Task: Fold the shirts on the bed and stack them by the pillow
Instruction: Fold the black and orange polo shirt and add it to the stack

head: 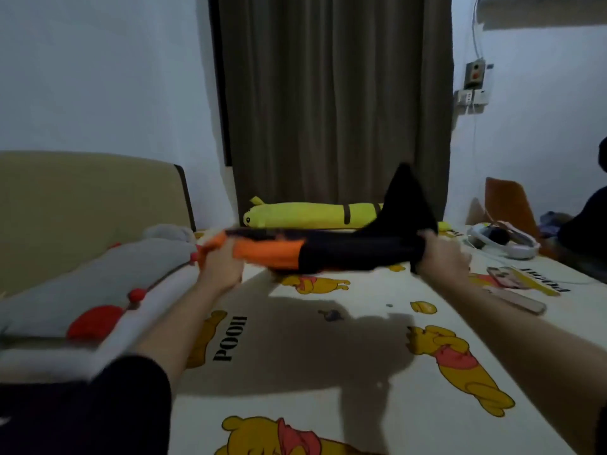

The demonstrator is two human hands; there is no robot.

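A black and orange shirt [331, 252] is stretched flat in the air just above the bed [328, 372], which has a cream sheet printed with yellow bears. My left hand [220, 262] grips the orange end on the left. My right hand [441, 256] grips the black end on the right, where a black flap of cloth sticks up. A grey pillow with red spots [95, 290] lies along the bed's left side, beside my left forearm. The picture is blurred by motion.
A long yellow plush bolster [312, 215] lies at the far edge under a brown curtain [335, 100]. On the right of the bed lie a phone [517, 298], a flat printed packet [525, 280] and white headphones [505, 241]. A beige headboard [82, 198] stands at the left.
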